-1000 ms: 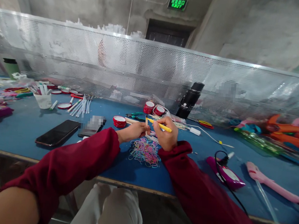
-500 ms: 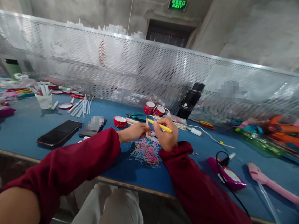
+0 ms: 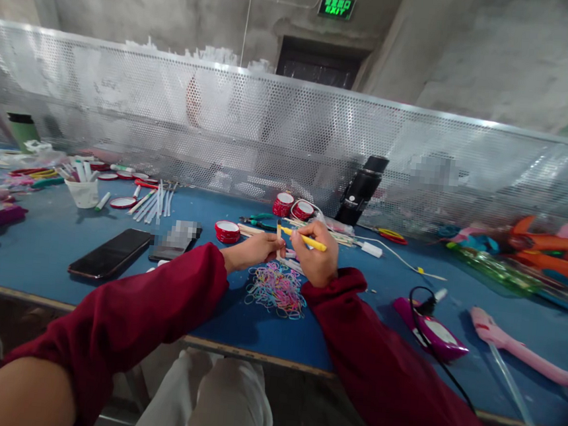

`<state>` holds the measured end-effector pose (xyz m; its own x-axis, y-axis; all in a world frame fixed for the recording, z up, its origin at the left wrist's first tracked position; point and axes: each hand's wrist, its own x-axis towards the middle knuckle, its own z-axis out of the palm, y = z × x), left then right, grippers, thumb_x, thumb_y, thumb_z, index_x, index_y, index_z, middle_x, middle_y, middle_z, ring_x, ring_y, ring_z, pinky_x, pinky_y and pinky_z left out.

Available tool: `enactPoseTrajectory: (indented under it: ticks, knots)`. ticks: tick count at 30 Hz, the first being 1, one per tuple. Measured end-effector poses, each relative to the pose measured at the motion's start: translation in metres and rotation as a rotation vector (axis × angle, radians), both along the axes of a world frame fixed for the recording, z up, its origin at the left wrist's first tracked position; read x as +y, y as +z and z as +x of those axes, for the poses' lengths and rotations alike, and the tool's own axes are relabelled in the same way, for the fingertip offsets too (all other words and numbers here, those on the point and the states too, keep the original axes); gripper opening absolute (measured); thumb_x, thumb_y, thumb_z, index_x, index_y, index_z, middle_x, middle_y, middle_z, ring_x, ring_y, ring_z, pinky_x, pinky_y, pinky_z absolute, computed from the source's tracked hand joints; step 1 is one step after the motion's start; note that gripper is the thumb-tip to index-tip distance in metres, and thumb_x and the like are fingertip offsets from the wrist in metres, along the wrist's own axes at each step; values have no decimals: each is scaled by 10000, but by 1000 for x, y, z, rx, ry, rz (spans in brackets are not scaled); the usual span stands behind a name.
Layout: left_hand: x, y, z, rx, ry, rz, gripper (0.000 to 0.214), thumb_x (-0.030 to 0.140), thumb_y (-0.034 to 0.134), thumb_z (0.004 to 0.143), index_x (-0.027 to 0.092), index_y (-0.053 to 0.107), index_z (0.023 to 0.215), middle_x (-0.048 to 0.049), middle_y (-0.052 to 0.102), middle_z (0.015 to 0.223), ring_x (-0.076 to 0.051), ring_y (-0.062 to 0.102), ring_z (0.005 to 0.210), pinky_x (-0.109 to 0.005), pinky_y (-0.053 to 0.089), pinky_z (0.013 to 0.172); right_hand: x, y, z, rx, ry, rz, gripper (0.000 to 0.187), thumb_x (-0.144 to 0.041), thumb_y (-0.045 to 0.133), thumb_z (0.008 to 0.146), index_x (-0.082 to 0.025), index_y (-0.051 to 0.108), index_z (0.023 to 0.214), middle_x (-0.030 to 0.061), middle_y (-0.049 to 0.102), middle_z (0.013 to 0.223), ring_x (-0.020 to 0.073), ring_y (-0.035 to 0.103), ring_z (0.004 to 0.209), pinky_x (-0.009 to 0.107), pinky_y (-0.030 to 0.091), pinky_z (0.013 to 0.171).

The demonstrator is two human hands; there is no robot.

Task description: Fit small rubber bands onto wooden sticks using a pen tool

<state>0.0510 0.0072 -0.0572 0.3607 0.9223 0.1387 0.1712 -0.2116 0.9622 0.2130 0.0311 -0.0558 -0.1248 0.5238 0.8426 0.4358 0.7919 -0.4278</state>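
Right hand (image 3: 316, 259) closed around yellow stick (image 3: 306, 240), level, mid-worktop. Left hand (image 3: 256, 248) pinching thin stick upright at yellow stick's left tip. Rubber-band pile (image 3: 276, 289) just below hands, toward near edge. Black flask (image 3: 362, 191) behind, by far edge.

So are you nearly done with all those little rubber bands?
Hard to say. No finished pieces can be told apart on the blue table. In hand: the right hand holds a yellow stick and the left hand pinches something small at its tip. Left over: a heap of coloured rubber bands lies under the hands, and white sticks wait at the left.
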Motion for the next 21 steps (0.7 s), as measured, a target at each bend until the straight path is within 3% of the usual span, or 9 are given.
enactPoseTrajectory:
  ticks: [21]
  knots:
    - [-1,2,2,-6,-11,-23,289,330,427,919,139,535,731,54,345,500,-70,274,444,-218,194,451,-4,2,-1,15,7,-11,125,-295,609,831,-232,537,751,-38,562,630,124,506,535,270,409,533]
